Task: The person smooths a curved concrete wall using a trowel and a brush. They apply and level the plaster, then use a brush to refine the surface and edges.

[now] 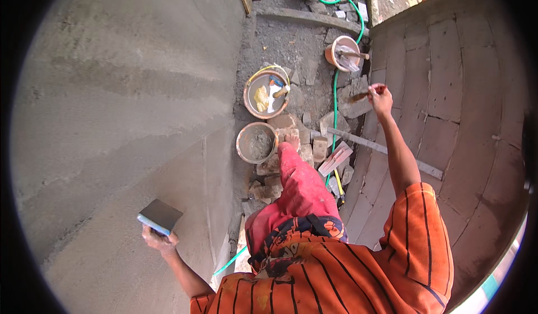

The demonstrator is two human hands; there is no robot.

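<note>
1. Left hand (159,240) — closed on a dark-faced float (161,216), at the grey wall (140,118);
2. Right hand (381,96) — fingers curled round a small brownish tool (358,97), kind unclear, near the block wall (440,137);
3. Bucket (245,135) of grey mix, between the walls.

Ok so the dark flat block (161,217) is hiding some fingers of the left hand (161,240), and I'm not making out whether it's touching the wall (112,135). Whatever small brown thing (358,97) is sitting by the right hand (380,97) is looking too tiny to identify. The orange bucket (329,57) is blocking some green hose (335,98); the bottom edge is cropping the striped shirt (314,280).
</note>
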